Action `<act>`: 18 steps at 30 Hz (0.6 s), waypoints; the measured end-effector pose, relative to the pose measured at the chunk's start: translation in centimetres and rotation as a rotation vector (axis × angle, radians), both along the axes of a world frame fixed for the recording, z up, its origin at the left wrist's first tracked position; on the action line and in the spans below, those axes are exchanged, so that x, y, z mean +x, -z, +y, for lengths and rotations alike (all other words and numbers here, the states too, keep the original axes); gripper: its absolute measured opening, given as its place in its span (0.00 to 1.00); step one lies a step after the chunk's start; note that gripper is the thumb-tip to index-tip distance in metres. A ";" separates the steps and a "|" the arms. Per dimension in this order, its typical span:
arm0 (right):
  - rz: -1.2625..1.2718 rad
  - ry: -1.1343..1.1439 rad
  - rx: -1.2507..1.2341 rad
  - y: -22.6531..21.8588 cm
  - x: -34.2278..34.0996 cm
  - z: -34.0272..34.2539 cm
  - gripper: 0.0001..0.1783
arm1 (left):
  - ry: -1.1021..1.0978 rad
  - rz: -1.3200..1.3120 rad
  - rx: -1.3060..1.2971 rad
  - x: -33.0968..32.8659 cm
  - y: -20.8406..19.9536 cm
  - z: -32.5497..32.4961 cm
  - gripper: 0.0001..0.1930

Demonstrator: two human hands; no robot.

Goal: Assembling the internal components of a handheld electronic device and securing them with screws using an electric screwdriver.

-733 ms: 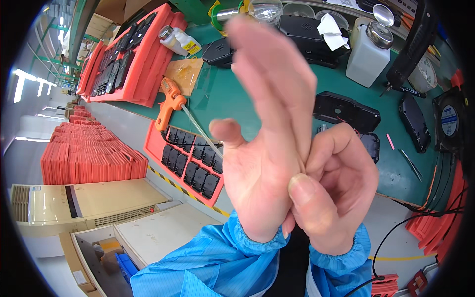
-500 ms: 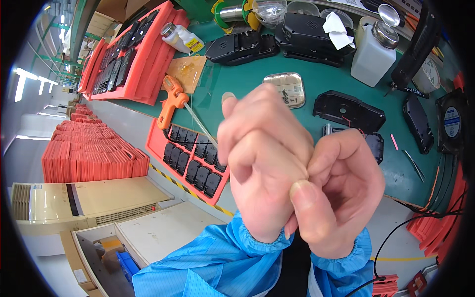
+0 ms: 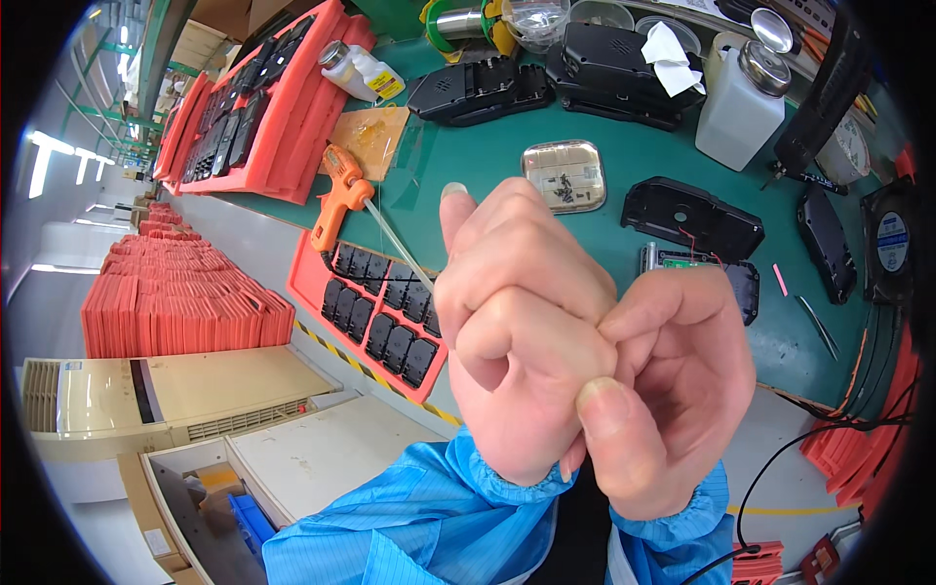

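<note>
My left hand (image 3: 522, 341) is curled into a loose fist above the near edge of the bench, its thumb raised. No object shows in it. Close against it, my right hand (image 3: 678, 380) pinches the outer edge of the left one between thumb and forefinger. Just beyond the fist lies a small metal tray (image 3: 581, 168) with little dark screws. Behind my right hand are a black plastic housing (image 3: 692, 216) and a partly hidden black unit (image 3: 743, 292) with a green board and red wires.
An orange glue gun (image 3: 341, 195) lies at left, near red foam trays (image 3: 283, 146) of black parts. More black housings (image 3: 478, 90) stand at the back beside a white dispenser bottle (image 3: 738, 112). Tweezers (image 3: 817, 325) and a fan (image 3: 889, 242) are at right.
My joined hands have shifted slightly downward, showing more of the metal tray. The left fist has turned a little; the right hand keeps its pinch on it.
</note>
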State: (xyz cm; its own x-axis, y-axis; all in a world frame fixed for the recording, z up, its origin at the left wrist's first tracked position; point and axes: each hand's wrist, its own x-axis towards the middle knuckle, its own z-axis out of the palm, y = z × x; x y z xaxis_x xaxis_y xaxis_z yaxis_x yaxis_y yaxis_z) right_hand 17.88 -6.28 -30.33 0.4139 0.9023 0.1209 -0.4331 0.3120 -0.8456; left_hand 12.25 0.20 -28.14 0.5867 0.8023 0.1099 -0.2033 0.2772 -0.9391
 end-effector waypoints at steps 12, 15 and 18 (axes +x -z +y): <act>0.231 -0.025 -0.048 -0.2 -0.3 -0.2 0.28 | -0.305 1.160 1.223 -0.4 4.1 2.8 0.23; 0.234 -0.032 0.002 -0.1 0.0 -0.4 0.27 | -0.443 1.385 1.529 -0.7 4.9 3.6 0.27; 0.149 -0.046 -0.045 -0.1 0.1 -0.2 0.24 | -0.538 1.515 1.699 -1.5 5.3 4.1 0.31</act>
State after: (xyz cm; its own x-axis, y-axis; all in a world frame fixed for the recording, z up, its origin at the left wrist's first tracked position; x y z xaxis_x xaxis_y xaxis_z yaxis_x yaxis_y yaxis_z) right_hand 17.99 -6.47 -30.28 0.3825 0.9238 0.0198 -0.5678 0.2519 -0.7837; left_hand 10.77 4.28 -33.43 0.7065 0.5481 0.4477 -0.5681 0.0621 0.8206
